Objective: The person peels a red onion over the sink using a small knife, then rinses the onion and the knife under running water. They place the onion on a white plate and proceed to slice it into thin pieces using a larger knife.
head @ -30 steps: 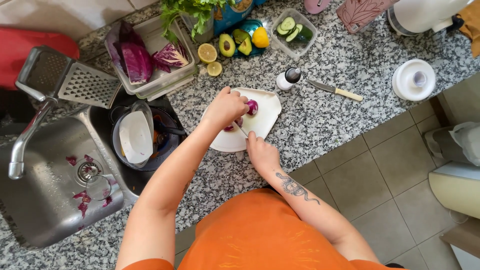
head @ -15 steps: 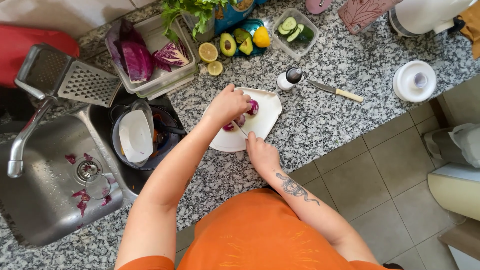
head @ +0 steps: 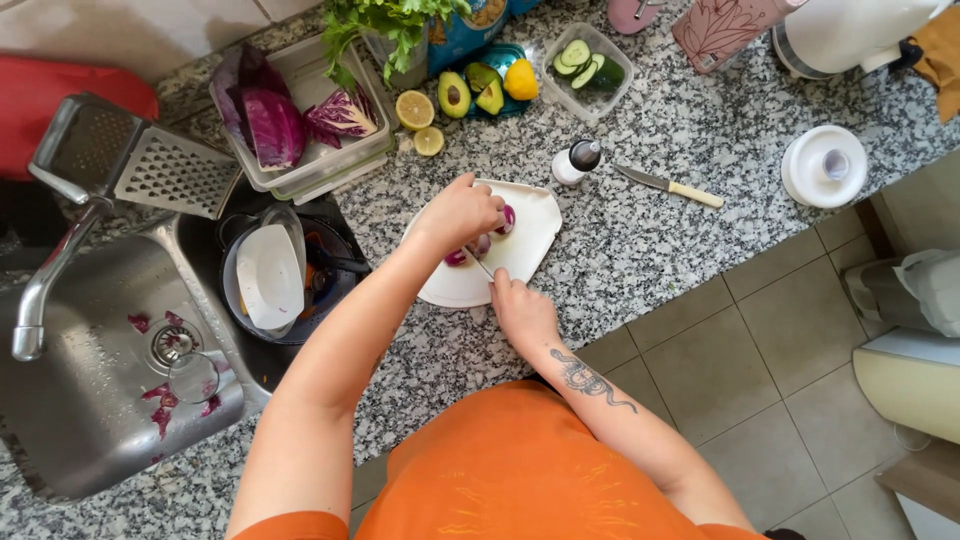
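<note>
While the left hand (head: pixel 462 212) pins the red onion (head: pixel 505 220), the right hand (head: pixel 520 310) grips a knife (head: pixel 480 265).

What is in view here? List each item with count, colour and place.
cutting board: 1, white, on counter at centre
red onion: pieces, purple, on the board
knife: 1, pale handle, right of board
small bottle: 1, white with dark cap, above board
red cabbage: several pieces, purple, in clear tub
lemon halves: 2, yellow, beside tub
avocado: cut pieces, green, on blue plate
cucumber slices: several, green, in clear container
grater: 1, metal, by sink
sink: 1, steel, left
left hand: on the onion
right hand: holds a thin blade at board edge
</note>
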